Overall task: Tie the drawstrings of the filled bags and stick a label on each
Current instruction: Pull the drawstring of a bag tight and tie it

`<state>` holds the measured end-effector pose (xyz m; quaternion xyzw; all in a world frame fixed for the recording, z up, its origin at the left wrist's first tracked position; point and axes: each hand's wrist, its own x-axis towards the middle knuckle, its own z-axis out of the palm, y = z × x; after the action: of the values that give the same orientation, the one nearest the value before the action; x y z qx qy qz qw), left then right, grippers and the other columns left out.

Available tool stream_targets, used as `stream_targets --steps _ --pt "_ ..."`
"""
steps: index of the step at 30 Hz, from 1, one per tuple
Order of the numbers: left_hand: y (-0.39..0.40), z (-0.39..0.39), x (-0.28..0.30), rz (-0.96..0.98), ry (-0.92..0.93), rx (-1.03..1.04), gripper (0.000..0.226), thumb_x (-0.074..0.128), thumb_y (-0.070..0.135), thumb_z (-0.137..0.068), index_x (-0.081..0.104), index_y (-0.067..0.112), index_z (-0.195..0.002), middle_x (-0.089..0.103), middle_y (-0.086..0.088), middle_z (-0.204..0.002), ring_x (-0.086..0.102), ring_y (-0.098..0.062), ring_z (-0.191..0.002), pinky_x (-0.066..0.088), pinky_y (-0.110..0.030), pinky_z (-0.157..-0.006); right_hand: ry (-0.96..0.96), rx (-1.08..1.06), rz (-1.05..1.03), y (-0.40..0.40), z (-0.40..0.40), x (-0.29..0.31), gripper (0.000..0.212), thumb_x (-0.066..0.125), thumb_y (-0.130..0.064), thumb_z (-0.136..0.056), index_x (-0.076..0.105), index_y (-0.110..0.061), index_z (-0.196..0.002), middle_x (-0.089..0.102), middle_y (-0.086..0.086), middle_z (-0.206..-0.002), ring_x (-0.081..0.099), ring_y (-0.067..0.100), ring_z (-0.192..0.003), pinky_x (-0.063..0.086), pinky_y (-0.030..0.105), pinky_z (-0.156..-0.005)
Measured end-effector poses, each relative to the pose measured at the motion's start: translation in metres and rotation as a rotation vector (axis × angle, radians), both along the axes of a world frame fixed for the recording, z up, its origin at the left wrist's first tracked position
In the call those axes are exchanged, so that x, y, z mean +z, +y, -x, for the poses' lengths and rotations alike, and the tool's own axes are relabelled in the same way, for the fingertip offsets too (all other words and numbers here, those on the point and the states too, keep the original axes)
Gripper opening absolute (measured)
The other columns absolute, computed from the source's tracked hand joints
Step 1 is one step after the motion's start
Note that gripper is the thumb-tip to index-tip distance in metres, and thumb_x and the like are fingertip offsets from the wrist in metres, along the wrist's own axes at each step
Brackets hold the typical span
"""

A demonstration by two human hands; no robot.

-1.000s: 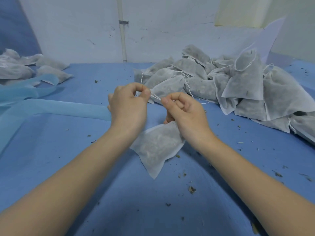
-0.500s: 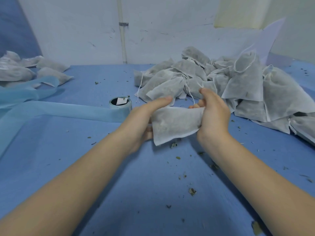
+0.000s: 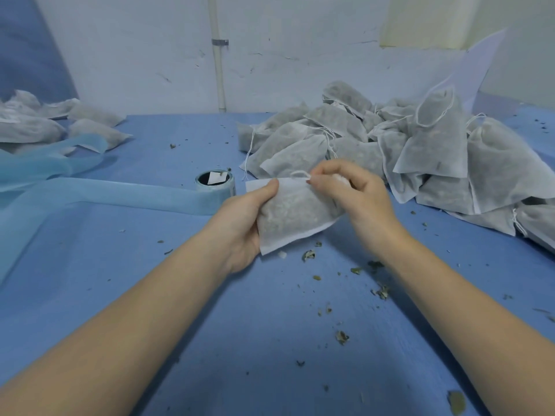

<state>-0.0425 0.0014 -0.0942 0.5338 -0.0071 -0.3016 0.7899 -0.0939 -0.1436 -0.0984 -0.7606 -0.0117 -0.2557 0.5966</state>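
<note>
The left hand (image 3: 240,217) grips a soft, gauzy white pouch (image 3: 292,213) held over the blue table (image 3: 270,340); the right hand (image 3: 354,193) pinches its thin drawstring (image 3: 300,174) (neck pointing up-right, long axis diagonal). Behind lies a heap of pouches (image 3: 420,151).

I hold one bag (image 3: 294,211) above the table (image 3: 150,295), between my left hand (image 3: 243,223) and my right hand (image 3: 354,190). Behind and to the right a heap of bags (image 3: 420,151) lies on the table. The label roll (image 3: 215,183) stands just left of the bag, its strip (image 3: 105,196) running leftward. More bags (image 3: 60,121) lie at the far left. Crumbs (image 3: 342,336) lie before me.
</note>
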Motion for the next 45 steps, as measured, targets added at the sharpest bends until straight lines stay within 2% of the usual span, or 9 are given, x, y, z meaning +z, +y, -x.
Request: stream_targets --steps 7,11,20,22,25,30,33,40,45 --pt "0.001 -0.003 -0.002 0.026 -0.193 -0.079 0.055 0.075 0.040 -0.065 0.068 0.007 -0.109 0.072 -0.010 -0.104 0.070 -0.021 -0.096 0.055 -0.033 -0.088 -0.037 -0.037 0.377 -0.005 0.004 -0.001 0.013 0.073 -0.018 -0.081 0.068 -0.029 -0.077 0.065 -0.006 -0.099 0.058 0.005 -0.101 0.044 0.028 -0.094" --pt "0.000 -0.005 -0.007 -0.082 -0.297 -0.004 0.040 0.078 0.014 -0.066 0.069 -0.001 -0.103 0.073 -0.012 -0.097 0.070 -0.024 -0.093 0.055 -0.030 -0.082 -0.049 -0.040 0.419 -0.005 0.003 -0.002 0.019 0.071 -0.013 -0.081 0.069 -0.032 -0.079 0.065 -0.004 -0.100 0.059 0.009 -0.101 0.045 0.032 -0.094" --pt "0.012 -0.018 0.011 -0.055 -0.328 0.032 0.021 0.065 -0.003 -0.078 0.068 -0.007 -0.098 0.072 -0.015 -0.096 0.070 -0.021 -0.084 0.057 -0.026 -0.075 0.049 0.013 0.074 0.006 -0.009 0.004 0.008 0.064 -0.024 -0.090 0.070 -0.026 -0.095 0.066 -0.010 -0.104 0.059 0.002 -0.100 0.045 0.019 -0.088" --pt "0.018 -0.023 0.018 -0.078 -0.331 0.139 0.012 0.068 -0.003 -0.076 0.069 -0.003 -0.088 0.073 -0.010 -0.082 0.070 -0.017 -0.070 0.056 -0.022 -0.061 0.085 0.113 -0.157 0.011 -0.018 0.007 0.018 0.053 -0.025 -0.096 0.066 -0.019 -0.107 0.065 -0.005 -0.111 0.060 0.007 -0.105 0.048 0.022 -0.089" --pt "0.028 -0.039 0.027 -0.129 -0.327 0.371 0.009 0.073 0.000 -0.074 0.068 0.000 -0.082 0.071 -0.008 -0.077 0.068 -0.019 -0.069 0.057 -0.029 -0.067 0.136 0.245 -0.570 0.022 -0.033 0.010 0.026 0.041 -0.008 -0.099 0.061 -0.002 -0.115 0.067 0.010 -0.107 0.066 0.018 -0.091 0.057 0.026 -0.080" --pt "0.050 -0.061 0.038 -0.039 -0.291 0.584 0.015 0.069 -0.001 -0.077 0.064 0.000 -0.091 0.069 -0.011 -0.089 0.068 -0.021 -0.078 0.057 -0.029 -0.065 0.336 0.100 0.072 0.046 -0.065 -0.007 0.052 0.059 0.001 -0.089 0.045 -0.004 -0.139 0.058 0.009 -0.128 0.064 0.018 -0.092 0.052 0.033 -0.094" --pt "0.064 -0.069 0.039 0.013 -0.257 0.606 0.021 0.065 -0.002 -0.081 0.060 -0.001 -0.102 0.067 -0.015 -0.103 0.067 -0.024 -0.086 0.059 -0.041 -0.075 0.353 0.130 0.367 0.058 -0.081 -0.010 0.072 0.072 -0.015 -0.080 0.039 -0.016 -0.145 0.058 -0.006 -0.122 0.062 0.002 -0.091 0.048 0.016 -0.084" --pt "0.069 -0.074 0.032 -0.063 -0.240 0.661 0.012 0.067 -0.003 -0.078 0.058 0.003 -0.078 0.067 -0.016 -0.098 0.067 -0.029 -0.095 0.054 -0.048 -0.087 0.333 0.111 0.411 0.069 -0.104 -0.012 0.072 0.081 -0.024 -0.069 0.050 -0.029 -0.133 0.058 -0.009 -0.102 0.046 -0.002 -0.066 0.037 0.019 -0.068" --pt "0.063 -0.075 0.024 -0.234 -0.291 0.633 0.028 0.075 0.009 -0.073 0.065 -0.002 -0.098 0.069 -0.013 -0.099 0.067 -0.026 -0.093 0.054 -0.041 -0.088 0.270 0.057 0.420 0.077 -0.104 -0.017 0.053 0.083 -0.029 -0.066 0.058 -0.018 -0.111 0.066 -0.006 -0.096 0.056 0.003 -0.074 0.046 0.018 -0.066"
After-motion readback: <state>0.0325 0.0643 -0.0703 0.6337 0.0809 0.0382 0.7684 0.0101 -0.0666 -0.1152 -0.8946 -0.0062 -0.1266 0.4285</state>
